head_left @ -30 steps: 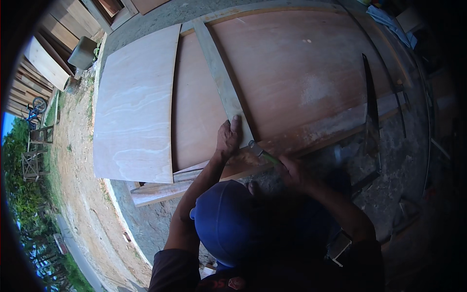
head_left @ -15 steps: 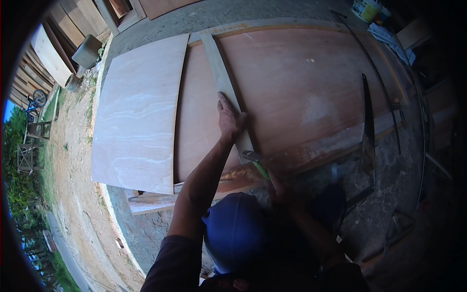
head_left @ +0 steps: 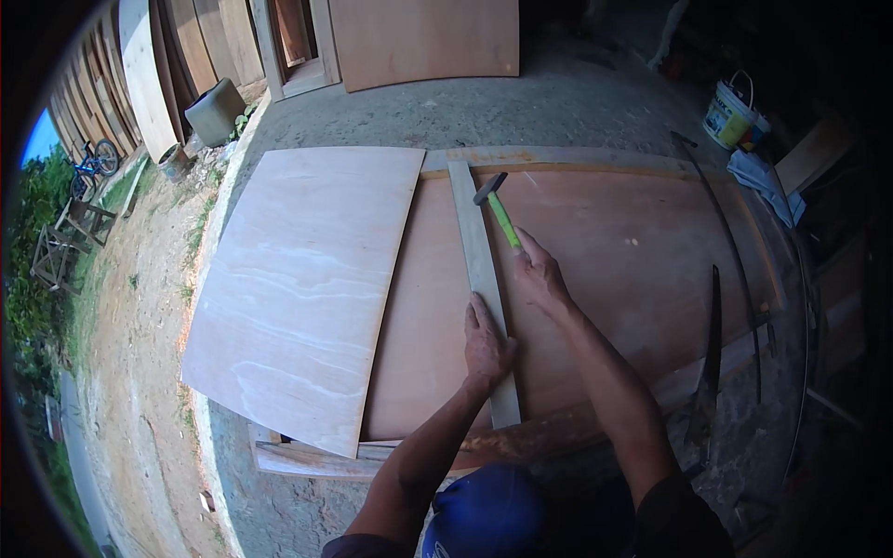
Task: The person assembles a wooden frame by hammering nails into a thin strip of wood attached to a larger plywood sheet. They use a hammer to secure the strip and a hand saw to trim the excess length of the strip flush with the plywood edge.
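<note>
A hammer with a dark head and bright green handle is in my right hand, fingers wrapped round the grip. Its head hangs over or beside the far part of a pale wooden strip; I cannot tell whether they touch. My left hand grips the nearer part of that strip, thumb and fingers against its edges. The strip lies across a framed reddish plywood panel, from the far frame rail to the near one. To its left, a lighter plywood sheet covers the panel's left part.
A handsaw and a long dark bar lie at the panel's right. Beyond stand a bucket and a pale blue cloth. Boards lean at the far left. A blue rounded thing shows at the lower edge.
My right hand has brought the hammer from the strip's near end to its far end. The left hand keeps its grip on the strip. The whole view has tilted up toward the far side.
</note>
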A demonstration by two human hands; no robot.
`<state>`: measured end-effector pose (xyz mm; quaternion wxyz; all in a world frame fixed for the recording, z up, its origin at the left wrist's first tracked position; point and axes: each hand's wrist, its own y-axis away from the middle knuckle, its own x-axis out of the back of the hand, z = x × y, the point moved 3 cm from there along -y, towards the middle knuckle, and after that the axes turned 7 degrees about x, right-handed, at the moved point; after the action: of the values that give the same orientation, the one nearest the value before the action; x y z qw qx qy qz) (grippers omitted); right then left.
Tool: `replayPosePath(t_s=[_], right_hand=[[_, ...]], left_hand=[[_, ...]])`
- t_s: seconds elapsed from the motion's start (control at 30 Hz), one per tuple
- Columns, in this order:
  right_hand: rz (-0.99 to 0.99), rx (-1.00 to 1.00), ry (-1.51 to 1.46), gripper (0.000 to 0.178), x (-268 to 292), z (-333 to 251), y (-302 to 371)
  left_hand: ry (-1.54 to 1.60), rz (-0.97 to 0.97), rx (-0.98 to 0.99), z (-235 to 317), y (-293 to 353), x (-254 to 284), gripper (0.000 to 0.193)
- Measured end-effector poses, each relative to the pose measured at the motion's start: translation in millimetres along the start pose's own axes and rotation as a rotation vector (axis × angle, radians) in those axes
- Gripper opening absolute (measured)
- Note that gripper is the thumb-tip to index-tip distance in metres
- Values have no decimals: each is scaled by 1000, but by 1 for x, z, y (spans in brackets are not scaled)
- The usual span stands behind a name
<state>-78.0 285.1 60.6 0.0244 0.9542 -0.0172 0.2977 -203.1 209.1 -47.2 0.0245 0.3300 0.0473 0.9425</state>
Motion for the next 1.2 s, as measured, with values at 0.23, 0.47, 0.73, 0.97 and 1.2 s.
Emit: replayPosePath(t_s=[0.23,0.47,0.73,0.97,1.2], right_hand=[[161,227,93,56,-21,-25,-132],[-15,279,540,56,-48,13,-197],[57,201,525,57,-31,7,-183],[146,231,387,59,-40,1,-166],[54,179,516,58,-52,8,-178]], left_hand=[[86,-8,12,4,6,8,103],[145,-37,54,4,3,12,100],[25,-48,29,5,2,3,103],[9,-28,23,0,1,8,101],[-3,-5,22,-1,0,6,97]])
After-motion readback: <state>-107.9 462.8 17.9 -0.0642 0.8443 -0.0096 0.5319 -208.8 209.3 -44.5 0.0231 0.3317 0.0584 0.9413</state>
